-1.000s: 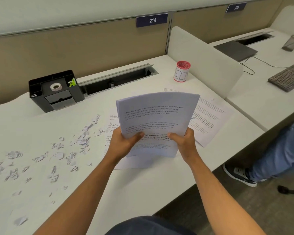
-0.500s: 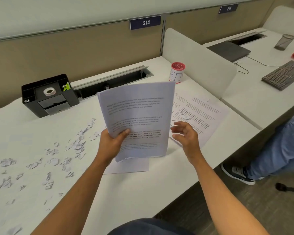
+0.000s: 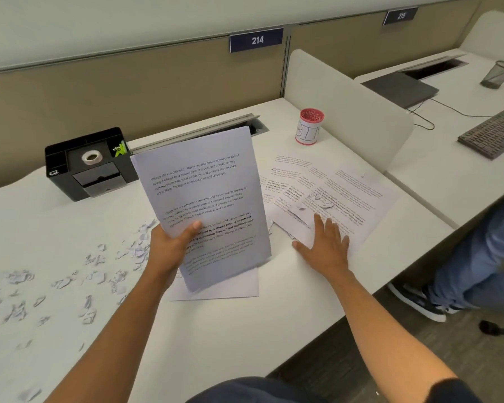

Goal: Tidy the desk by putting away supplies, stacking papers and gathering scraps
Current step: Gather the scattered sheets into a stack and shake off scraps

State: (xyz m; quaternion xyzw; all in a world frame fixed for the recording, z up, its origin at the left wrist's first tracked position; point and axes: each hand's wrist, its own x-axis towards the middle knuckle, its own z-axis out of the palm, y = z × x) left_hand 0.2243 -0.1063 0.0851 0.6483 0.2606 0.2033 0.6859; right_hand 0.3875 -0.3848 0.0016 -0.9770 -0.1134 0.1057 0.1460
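Loose sheets [image 3: 326, 193] lie spread on the surface [image 3: 274, 330] just right of the upright stack [image 3: 207, 205], under the right hand [image 3: 323, 242], whose grip is apart, fingers flat on them. The left hand [image 3: 169, 248] has its grip clamped on the stack's lower left edge. Paper scraps [image 3: 70, 280] lie scattered to the left; a red cup [image 3: 309, 128] stands behind the sheets.

Premises: a shared office or study hall with numbered workstations. Plates reading 214 [image 3: 256, 39] and 215 [image 3: 401, 15] are fixed to a tan partition wall [image 3: 128, 94]. A rounded white divider panel [image 3: 346, 117] separates two white surfaces. The near surface [image 3: 245, 330] has a recessed cable tray [image 3: 198, 132] and a black desk organiser [image 3: 90, 164]. The adjoining one holds a keyboard [image 3: 490, 136], a closed laptop [image 3: 402, 89] and a mesh pen cup [image 3: 499, 74].
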